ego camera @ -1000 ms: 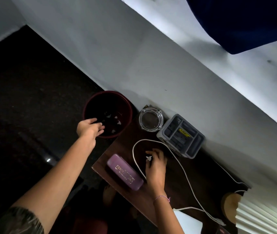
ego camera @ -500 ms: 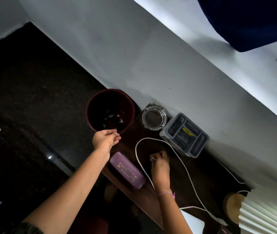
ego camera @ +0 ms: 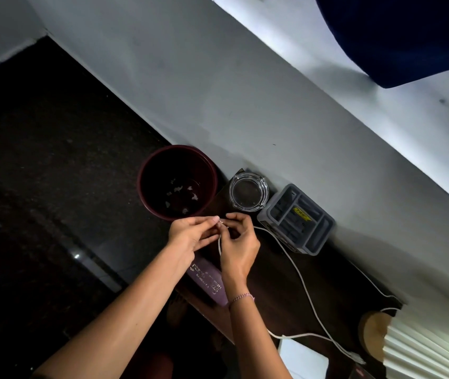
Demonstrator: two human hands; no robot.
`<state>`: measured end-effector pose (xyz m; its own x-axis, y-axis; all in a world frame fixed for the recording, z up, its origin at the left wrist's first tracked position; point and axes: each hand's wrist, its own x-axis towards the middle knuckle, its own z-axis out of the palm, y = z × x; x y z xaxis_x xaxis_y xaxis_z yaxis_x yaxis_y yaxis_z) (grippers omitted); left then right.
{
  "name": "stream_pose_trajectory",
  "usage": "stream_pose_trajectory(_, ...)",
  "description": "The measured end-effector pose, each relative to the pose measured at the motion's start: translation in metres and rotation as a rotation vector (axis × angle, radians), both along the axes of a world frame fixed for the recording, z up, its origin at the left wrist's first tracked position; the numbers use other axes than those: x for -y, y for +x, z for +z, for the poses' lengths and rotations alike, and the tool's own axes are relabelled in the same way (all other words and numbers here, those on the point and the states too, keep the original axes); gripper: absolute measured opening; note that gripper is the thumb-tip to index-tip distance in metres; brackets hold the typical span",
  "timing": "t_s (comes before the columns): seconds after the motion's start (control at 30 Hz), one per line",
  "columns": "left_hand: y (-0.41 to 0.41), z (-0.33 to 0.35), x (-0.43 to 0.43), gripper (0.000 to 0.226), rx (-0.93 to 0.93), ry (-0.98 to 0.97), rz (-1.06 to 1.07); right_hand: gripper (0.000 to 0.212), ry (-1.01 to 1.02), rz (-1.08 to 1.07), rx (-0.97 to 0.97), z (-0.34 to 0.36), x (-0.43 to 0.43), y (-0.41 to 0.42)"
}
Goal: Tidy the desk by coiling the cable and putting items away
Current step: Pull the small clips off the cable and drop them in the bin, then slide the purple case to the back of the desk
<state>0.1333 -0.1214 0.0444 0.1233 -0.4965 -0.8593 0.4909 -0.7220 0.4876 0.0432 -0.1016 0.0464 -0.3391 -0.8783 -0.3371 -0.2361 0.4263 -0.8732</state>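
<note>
A thin white cable (ego camera: 304, 283) runs across the dark wooden desk (ego camera: 278, 294) from near the lamp up to my hands. My left hand (ego camera: 190, 236) and my right hand (ego camera: 238, 246) meet above the desk's far left corner, and both pinch the cable's end between fingertips. A short length of cable hangs down between the two hands. A purple case (ego camera: 208, 283) lies on the desk under my wrists, partly hidden by them.
A dark red bin (ego camera: 146, 184) with paper scraps stands on the floor left of the desk. A glass ashtray (ego camera: 248, 191) and a grey divided organiser (ego camera: 297, 218) sit against the wall. A pleated lamp (ego camera: 420, 348) and a white sheet (ego camera: 301, 356) are at lower right.
My left hand came back from the bin to meet my right hand. The right hand lifted the cable's end off the desk, and both hands now pinch it.
</note>
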Motion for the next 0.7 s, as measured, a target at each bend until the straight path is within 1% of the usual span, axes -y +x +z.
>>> stream_pose_trajectory(0.1, 0.011, -0.001, 0.002, 0.010, -0.009, -0.017, 0.048, 0.032, 0.028, 0.129, 0.018, 0.002, 0.001, 0.006)
stream_pose_trajectory(0.2, 0.027, -0.004, 0.008, 0.007, 0.068, -0.023, 0.094, 0.041, 0.024, 0.241, 0.008, 0.001, -0.005, 0.010)
stream_pose_trajectory(0.3, 0.046, -0.006, 0.024, 0.011, 0.163, -0.053, 0.150, 0.044, 0.011, 0.211, 0.002, -0.001, -0.013, 0.011)
stream_pose_trajectory(0.37, 0.058, -0.006, 0.037, 0.006, 0.177, -0.064, 0.163, 0.043, 0.016, 0.181, 0.010, -0.002, -0.019, 0.008)
stream_pose_trajectory(0.4, 0.064, -0.006, 0.043, 0.009, 0.177, -0.051, 0.156, 0.042, 0.024, 0.168, 0.025, -0.003, -0.022, 0.006)
stream_pose_trajectory(0.47, 0.077, -0.010, 0.054, 0.030, 0.196, 0.010, 0.135, 0.039, 0.040, 0.143, 0.058, -0.004, -0.028, 0.001)
stream_pose_trajectory(0.53, 0.086, -0.014, 0.058, 0.040, 0.238, 0.056, 0.084, 0.036, 0.049, 0.117, 0.064, -0.006, -0.035, -0.004)
stream_pose_trajectory(0.6, 0.091, -0.018, 0.055, 0.041, 0.298, 0.077, 0.041, 0.034, 0.059, 0.077, 0.032, -0.009, -0.041, -0.009)
stream_pose_trajectory(0.7, 0.089, -0.023, 0.036, 0.035, 0.364, 0.085, -0.012, 0.029, 0.075, -0.001, -0.070, -0.014, -0.053, -0.019)
